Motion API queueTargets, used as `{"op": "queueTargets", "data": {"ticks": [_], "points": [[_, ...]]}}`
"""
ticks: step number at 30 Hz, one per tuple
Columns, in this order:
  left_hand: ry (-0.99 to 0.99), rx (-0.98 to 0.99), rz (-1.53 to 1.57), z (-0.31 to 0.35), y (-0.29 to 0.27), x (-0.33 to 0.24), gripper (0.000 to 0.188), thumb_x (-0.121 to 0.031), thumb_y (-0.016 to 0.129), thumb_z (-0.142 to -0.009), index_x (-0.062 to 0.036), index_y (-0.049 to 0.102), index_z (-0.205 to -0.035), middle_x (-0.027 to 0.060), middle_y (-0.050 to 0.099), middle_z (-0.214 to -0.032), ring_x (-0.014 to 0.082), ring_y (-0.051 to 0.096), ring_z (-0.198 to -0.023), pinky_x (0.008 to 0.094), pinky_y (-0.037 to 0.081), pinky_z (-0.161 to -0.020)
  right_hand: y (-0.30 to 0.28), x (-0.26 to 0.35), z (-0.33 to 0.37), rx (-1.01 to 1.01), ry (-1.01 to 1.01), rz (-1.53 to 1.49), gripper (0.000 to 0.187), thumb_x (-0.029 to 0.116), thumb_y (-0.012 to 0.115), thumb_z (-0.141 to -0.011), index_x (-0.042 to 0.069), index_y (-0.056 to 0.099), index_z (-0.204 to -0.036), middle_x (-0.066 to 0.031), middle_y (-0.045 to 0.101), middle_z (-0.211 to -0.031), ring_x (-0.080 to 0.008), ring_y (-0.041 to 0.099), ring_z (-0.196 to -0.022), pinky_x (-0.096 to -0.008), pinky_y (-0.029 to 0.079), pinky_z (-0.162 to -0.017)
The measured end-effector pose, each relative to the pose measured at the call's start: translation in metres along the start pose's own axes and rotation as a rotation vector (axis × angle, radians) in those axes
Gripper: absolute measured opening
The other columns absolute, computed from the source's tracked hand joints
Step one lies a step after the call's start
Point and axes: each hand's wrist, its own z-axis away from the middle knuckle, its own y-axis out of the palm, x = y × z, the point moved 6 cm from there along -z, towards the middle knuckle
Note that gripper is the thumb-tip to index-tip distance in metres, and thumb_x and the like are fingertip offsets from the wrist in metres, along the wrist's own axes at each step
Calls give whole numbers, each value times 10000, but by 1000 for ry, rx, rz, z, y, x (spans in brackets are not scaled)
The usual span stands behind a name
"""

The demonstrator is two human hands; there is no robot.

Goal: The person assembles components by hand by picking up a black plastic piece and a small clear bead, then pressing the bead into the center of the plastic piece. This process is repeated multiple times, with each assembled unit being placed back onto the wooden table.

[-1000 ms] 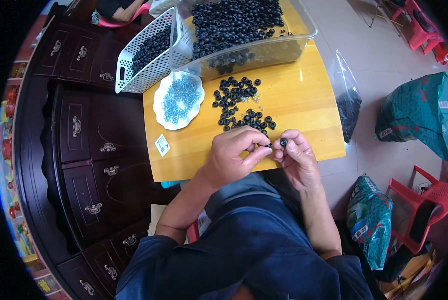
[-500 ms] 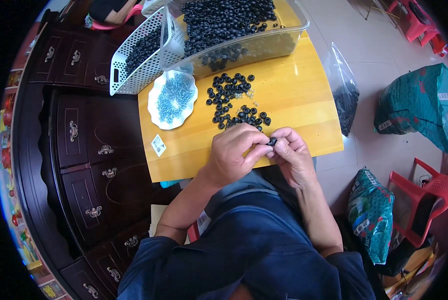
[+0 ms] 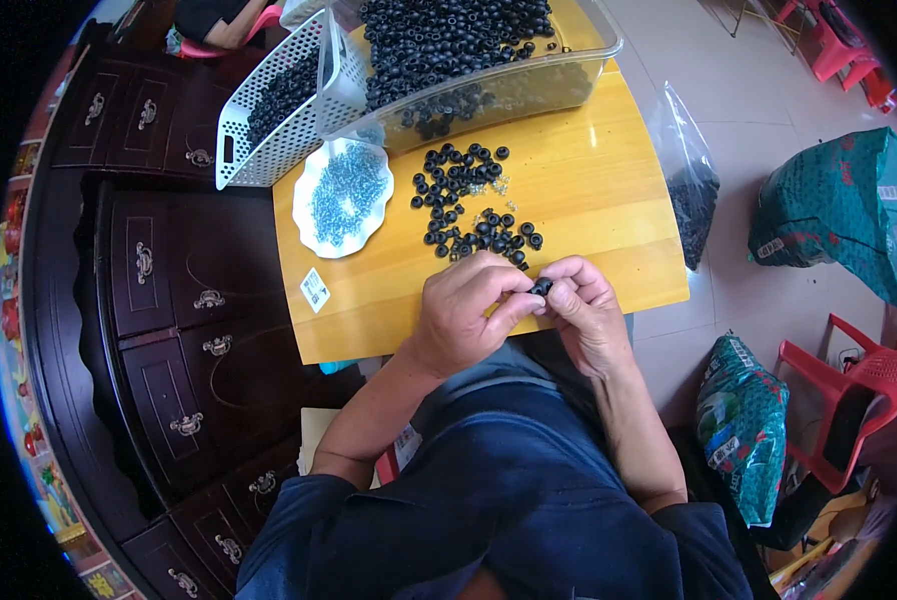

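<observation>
Over the near edge of the yellow table, my left hand and my right hand meet, with fingertips pinched from both sides on one small round black piece. Fingers partly cover it, so its exact kind does not show. Just beyond my hands lie several loose black ring-shaped pieces with center holes. Tiny clear bits are scattered among them. To their left, a white wavy-edged dish holds many small clear-bluish pieces.
A clear plastic bin of black pieces stands at the table's far side, beside a white perforated basket of more. Dark wooden drawers line the left. On the right are green sacks, a clear bag and a red chair.
The black piece has shifted very slightly left between my fingertips. Both hands keep nearly the same place and grip.
</observation>
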Motion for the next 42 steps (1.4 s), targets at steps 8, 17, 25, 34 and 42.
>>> {"op": "queueTargets", "data": {"ticks": [8, 17, 25, 34, 42], "points": [[166, 30, -52, 1, -3, -4, 259, -56, 841, -694, -40, 662, -880, 91, 632, -771, 248, 629, -643, 322, 491, -557, -2, -1, 1, -19, 2, 14, 138, 63, 696, -908, 29, 650, -1034, -61, 702, -956, -115, 643, -849, -258, 506, -813], [55, 248, 105, -7, -8, -4, 322, -159, 836, -715, -82, 698, -995, 70, 636, -797, 243, 638, -700, 344, 509, -604, 13, 3, 3, 108, 39, 155, 304, 176, 774, -868, 60, 580, -1071, -20, 669, -916, -106, 632, -856, -264, 513, -768], [82, 309, 161, -1, -6, 2, 353, -153, 837, -709, -78, 701, -1025, 77, 624, -828, 247, 630, -709, 345, 500, -606, 4, -2, 2, 118, 72, 178, 338, 178, 806, -837, 75, 550, -1032, -38, 682, -940, -106, 645, -899, -240, 500, -770], [46, 288, 245, 5, -4, 8, 268, -109, 841, -711, -44, 712, -937, 65, 618, -777, 180, 593, -629, 293, 456, -548, 4, -5, 4, 103, 52, 194, 339, 168, 812, -831, 69, 554, -1027, -31, 688, -920, -97, 645, -855, -230, 497, -751], [-34, 258, 451, 13, 0, 11, 238, -90, 840, -729, -32, 677, -892, 70, 624, -774, 170, 579, -639, 278, 426, -567, 12, -2, 8, 144, 69, 192, 335, 191, 818, -826, 66, 564, -1006, -7, 663, -888, -84, 632, -831, -225, 491, -747]]}}
